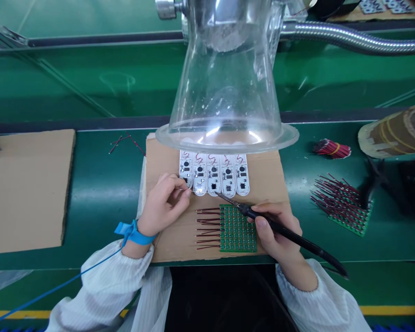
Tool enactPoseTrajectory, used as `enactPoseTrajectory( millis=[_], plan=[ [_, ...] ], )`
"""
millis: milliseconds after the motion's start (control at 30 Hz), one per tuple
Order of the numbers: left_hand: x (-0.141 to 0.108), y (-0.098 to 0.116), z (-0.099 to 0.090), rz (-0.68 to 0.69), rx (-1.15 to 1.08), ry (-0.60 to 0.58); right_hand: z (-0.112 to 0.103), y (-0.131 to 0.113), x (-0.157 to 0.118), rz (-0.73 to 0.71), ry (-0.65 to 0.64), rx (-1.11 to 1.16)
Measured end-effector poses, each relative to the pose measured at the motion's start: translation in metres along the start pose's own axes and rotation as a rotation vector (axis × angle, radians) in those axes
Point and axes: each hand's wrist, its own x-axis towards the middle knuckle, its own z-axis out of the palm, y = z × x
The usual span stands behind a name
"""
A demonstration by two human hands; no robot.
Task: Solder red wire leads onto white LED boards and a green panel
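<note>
My right hand grips a black soldering iron, its tip at the lower edge of a row of white circuit boards. Pinched between the fingers of my left hand is a thin solder wire, which runs right along the bottom of the boards towards the iron's tip. A blue wrist strap circles my left wrist. Just below the iron lies a green circuit panel with dark red wires sticking out to its left. Everything here rests on a cardboard sheet.
A clear extraction hood hangs low over the boards' far ends. To the right are a bundle of red wires, a second green panel under wires, black pliers and a brown roll. More cardboard lies left.
</note>
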Motion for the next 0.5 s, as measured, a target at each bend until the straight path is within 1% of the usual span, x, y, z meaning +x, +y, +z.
enactPoseTrajectory(
  millis=[167,333,500],
  plan=[
    [0.0005,0.0014,-0.0006,0.003,0.004,0.008,0.0001,-0.0001,0.0000,0.020,0.019,0.030],
    [0.0013,0.0002,-0.0003,0.013,0.014,0.014,-0.0003,-0.0016,0.0026,-0.002,-0.036,-0.014],
    [0.0020,0.0003,-0.0009,0.009,0.016,0.013,0.0002,-0.0011,0.0024,0.001,-0.025,0.011]
  ],
)
